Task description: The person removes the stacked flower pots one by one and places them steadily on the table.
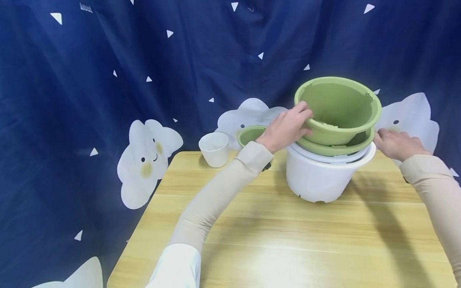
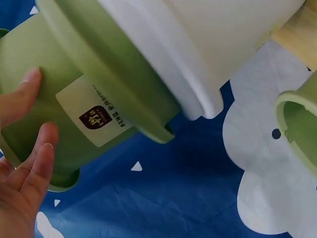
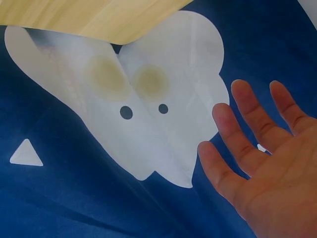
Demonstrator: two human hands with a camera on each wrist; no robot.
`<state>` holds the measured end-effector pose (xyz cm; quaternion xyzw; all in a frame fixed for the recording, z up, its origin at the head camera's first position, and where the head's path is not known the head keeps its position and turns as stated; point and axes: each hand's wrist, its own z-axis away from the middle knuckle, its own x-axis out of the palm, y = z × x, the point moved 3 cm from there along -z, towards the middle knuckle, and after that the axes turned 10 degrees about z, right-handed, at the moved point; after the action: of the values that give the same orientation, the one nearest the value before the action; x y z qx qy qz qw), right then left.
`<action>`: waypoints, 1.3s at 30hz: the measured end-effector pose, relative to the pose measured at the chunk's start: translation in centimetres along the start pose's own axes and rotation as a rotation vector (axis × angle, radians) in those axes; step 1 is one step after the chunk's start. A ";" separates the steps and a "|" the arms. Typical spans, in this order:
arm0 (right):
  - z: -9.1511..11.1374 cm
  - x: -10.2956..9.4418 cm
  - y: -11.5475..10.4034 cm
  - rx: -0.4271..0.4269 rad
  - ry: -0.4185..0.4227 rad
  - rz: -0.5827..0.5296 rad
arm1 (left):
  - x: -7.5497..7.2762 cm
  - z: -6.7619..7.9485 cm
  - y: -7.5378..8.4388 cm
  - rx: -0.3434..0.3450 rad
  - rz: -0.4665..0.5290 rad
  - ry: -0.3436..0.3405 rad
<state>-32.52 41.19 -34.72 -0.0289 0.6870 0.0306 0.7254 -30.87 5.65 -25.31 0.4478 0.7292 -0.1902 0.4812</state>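
Note:
A large green plastic flowerpot sits tilted at the top of a nested stack. My left hand holds its left rim, fingers at the edge; the left wrist view shows a label on its outer wall. Under it is a second green flowerpot, set into white flowerpots that stand on the table. To the right of the stack, my right hand has nothing in it. Its spread fingers show apart from any pot in the right wrist view.
On the wooden table, a small white pot stands at the back left. Between it and the stack is a smaller green pot, partly hidden by my left hand. A blue curtain with white clouds hangs behind.

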 end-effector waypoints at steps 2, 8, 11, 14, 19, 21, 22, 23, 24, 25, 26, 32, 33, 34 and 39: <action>0.2 0.0 0.0 0.001 -0.003 -0.007 | -0.4 -0.1 0.0 0.011 0.004 0.022; 0.5 0.4 0.1 -0.002 0.000 -0.011 | -1.3 0.0 -0.2 0.006 0.010 0.079; 0.5 0.8 0.2 -0.006 0.008 -0.011 | -1.7 0.2 -0.2 0.020 -0.001 0.117; 0.4 1.0 0.3 -0.009 0.012 -0.012 | -2.3 0.5 -0.2 0.054 -0.015 0.166; 0.2 1.1 0.3 -0.002 0.009 -0.010 | -4.0 1.1 -0.3 0.091 -0.026 0.262; 0.2 1.1 0.3 -0.001 0.011 -0.009 | -4.8 1.4 -0.4 0.090 -0.030 0.293; 0.1 1.0 0.3 0.000 0.010 -0.009 | -5.2 1.5 -0.5 0.088 -0.030 0.305; 0.0 1.0 0.3 -0.001 0.011 -0.005 | -5.5 1.7 -0.7 0.087 -0.030 0.319; -0.1 1.0 0.4 0.000 0.012 -0.002 | -5.8 1.9 -0.9 0.083 -0.030 0.329; -0.2 1.0 0.4 0.002 0.014 0.001 | -6.1 2.1 -1.1 0.077 -0.031 0.338; -0.2 0.9 0.5 0.002 0.014 0.003 | -6.4 2.3 -1.3 0.065 -0.034 0.346; -0.4 0.6 0.7 0.010 0.013 0.010 | -7.4 4.0 -2.8 0.000 -0.007 0.392; -0.4 0.5 0.6 0.009 0.013 0.012 | -7.5 4.3 -3.1 -0.006 0.002 0.401; -0.4 0.4 0.5 0.009 0.012 0.013 | -7.6 4.7 -3.3 -0.013 0.016 0.408; -0.3 0.1 0.2 0.004 0.016 0.015 | -8.0 6.5 -4.4 -0.031 0.070 0.456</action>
<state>-32.80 41.41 -34.81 -0.0228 0.6932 0.0345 0.7196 -29.99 -5.03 -22.03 0.4966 0.8060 -0.0563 0.3171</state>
